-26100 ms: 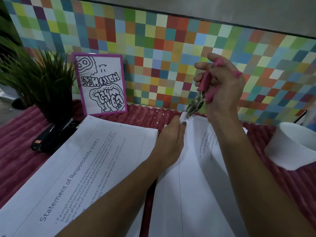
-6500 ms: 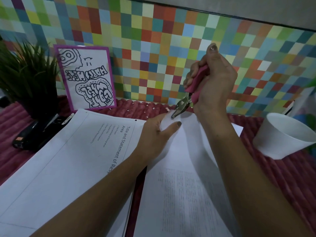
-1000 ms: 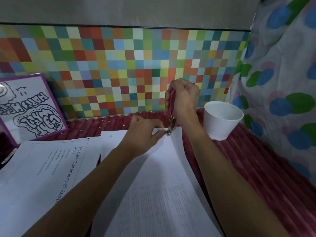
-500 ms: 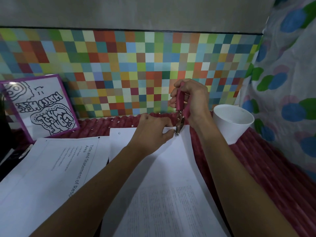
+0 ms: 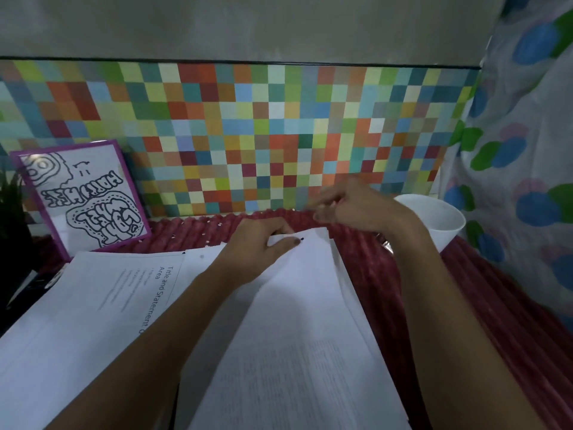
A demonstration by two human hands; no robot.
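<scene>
Centre of the frame, the left hand [image 5: 260, 243] is down on the stack of white printed sheets [image 5: 310, 321]. It pinches the far corner, thumb flat on top and fingers curled over the far edge. A small dark punched hole [image 5: 302, 238] sits just beside the thumbnail. The stack runs from that corner down to the bottom edge of the frame, lying on the dark red ribbed cloth [image 5: 465, 305].

Just right of centre, the right hand [image 5: 353, 206] hovers above the stack's far edge, clear of the paper. It's blurred, fingers loosely curled and pointing left, and nothing shows in its grasp. A small metallic glint [image 5: 386, 242] lies on the cloth beside that wrist, too little of it showing to tell what it is.

Behind the wrist, right of centre, stands a white round cup [image 5: 434, 218]. Lower left, a second white sheet with printed headings [image 5: 93, 305] lies beside the stack. Left of the frame, a purple-framed card with black doodle lettering [image 5: 83, 197] leans on the wall of multicoloured squares [image 5: 248, 135]. Tiny white paper dots [image 5: 217, 225] speckle the cloth along that wall. A white curtain with blue and green spots [image 5: 527, 150] fills the right edge.
</scene>
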